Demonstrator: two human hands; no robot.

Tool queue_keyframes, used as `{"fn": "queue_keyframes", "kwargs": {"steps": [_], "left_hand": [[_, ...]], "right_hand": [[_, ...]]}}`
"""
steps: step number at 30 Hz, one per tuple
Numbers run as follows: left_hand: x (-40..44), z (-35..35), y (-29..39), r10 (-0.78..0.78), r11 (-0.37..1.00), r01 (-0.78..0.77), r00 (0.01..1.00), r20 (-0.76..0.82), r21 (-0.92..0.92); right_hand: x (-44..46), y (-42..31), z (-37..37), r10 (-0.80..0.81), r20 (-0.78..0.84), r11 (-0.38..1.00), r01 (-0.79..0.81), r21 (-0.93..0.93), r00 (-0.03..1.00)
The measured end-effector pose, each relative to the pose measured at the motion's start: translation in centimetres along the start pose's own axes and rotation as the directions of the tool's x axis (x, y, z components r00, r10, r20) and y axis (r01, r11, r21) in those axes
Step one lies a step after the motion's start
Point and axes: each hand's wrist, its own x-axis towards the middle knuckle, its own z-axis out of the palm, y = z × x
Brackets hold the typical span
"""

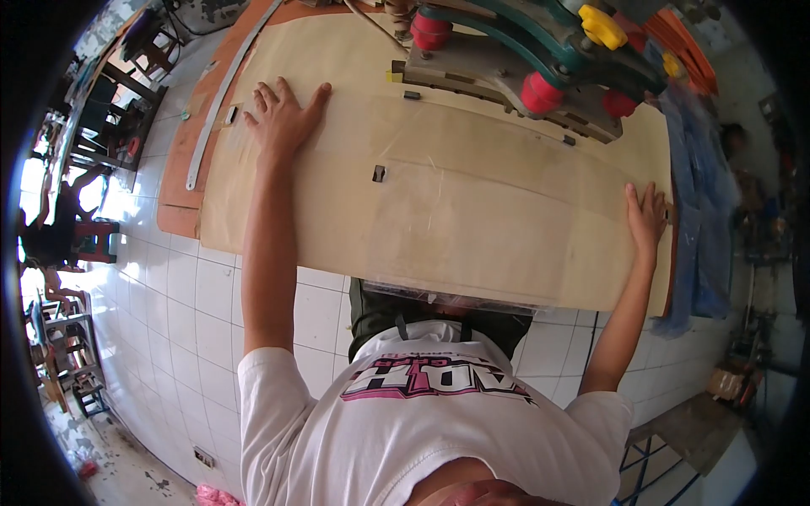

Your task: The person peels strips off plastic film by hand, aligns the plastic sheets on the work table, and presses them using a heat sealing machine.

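My left hand [284,122] lies palm down on the upper left of a tan work board [329,228], its fingers spread and nothing in them. Near its fingertips a small dark-and-white piece [230,115] sits on the board. Over at the right edge of the board rests my right hand [647,218], fingers stretched out, beside a strip of small dark metal. Between the two hands a clear plastic sheet [472,228] covers the board's middle and hangs over its front edge. A small black piece [379,174] lies by the sheet's left side.
A machine head with a green frame [498,29], red knobs [541,93] and a yellow knob [602,27] overhangs the board's back. A long metal ruler [221,105] lies at the left. Blue plastic [704,202] hangs at the right. Tiled floor [186,287] surrounds the table.
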Motion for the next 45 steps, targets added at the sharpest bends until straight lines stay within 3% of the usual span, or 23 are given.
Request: {"fn": "queue_keyframes", "kwargs": {"steps": [45], "left_hand": [[-0.01,0.29,0.07,-0.005,1.0,0.005,1.0,-0.016,0.014]], "right_hand": [[-0.07,0.1,-0.14,0.0,0.003,1.0,0.0,-0.023,1.0]]}}
